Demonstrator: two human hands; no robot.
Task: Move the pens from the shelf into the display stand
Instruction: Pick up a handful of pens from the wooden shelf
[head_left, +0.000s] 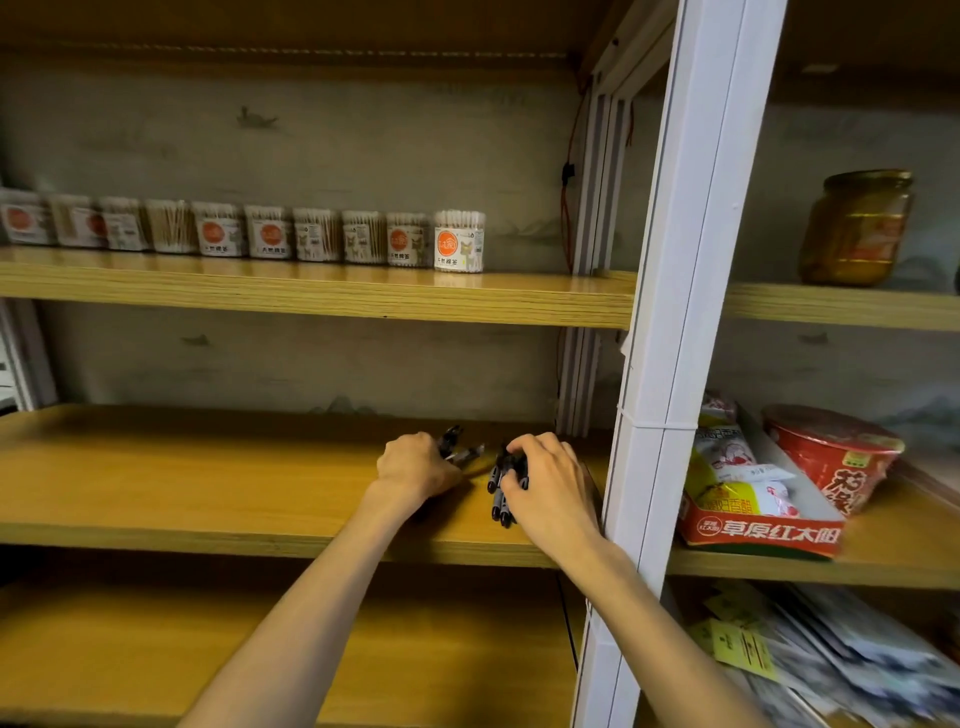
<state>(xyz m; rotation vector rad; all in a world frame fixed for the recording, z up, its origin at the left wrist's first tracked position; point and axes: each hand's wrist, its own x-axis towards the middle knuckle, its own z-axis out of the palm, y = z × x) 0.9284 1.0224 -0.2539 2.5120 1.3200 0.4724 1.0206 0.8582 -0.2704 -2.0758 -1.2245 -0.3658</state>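
Pens (503, 491) are being gathered on the middle shelf (208, 483), near its right end. The right hand (550, 483) curls round a dark bunch whose tips poke out toward 7 o'clock; the left hand (415, 467) grips a smaller clutch (460, 449) fanning toward 1 o'clock. Best squeeze each bundle square so none slips, then lift before pulling back. Room is tight at 3 o'clock, where the white post (670, 364) stands just beside the right wrist; wide bare board lies at 9 o'clock. The display stand is not in view.
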